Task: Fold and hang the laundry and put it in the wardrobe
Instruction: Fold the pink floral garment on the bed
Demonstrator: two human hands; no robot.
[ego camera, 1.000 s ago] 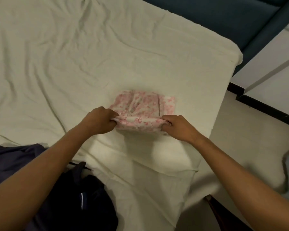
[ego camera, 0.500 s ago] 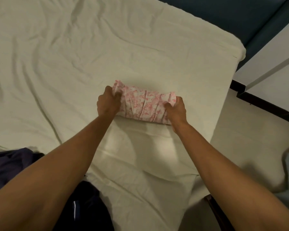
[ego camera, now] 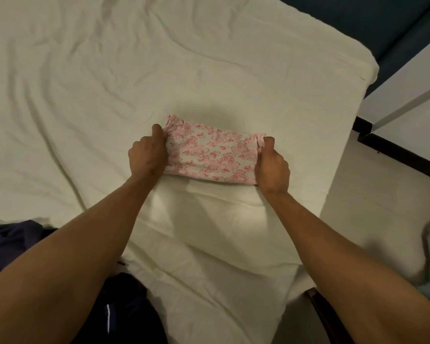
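Pink floral cotton, folded into a flat oblong: the folded garment [ego camera: 210, 152] lies on the bed [ego camera: 85, 95], on the right part of the sheet, with its long side running left to right and tilting slightly down toward the right.

Your left hand [ego camera: 148, 155] is closed on the garment's left short edge, fingers curled over the far corner. Your right hand [ego camera: 271, 167] is closed on the right short edge, thumb and fingertips pinching the far right corner where the cloth bunches. Both hands press the piece down against the sheet.

Edges: the near long edge is a clean fold line; the far long edge is gathered and wavy. The bed's right edge runs close beside your right hand, with only a narrow strip of sheet between them. Beyond it, pale floor [ego camera: 372, 189] and a white cabinet [ego camera: 407, 90] with a dark base.

Open room: wide wrinkled sheet to the left and far side of the garment, and a bare stretch between it and you. Dark navy clothing [ego camera: 8, 244] is heaped at the near left corner, well apart from the folded piece, partly under your left forearm.
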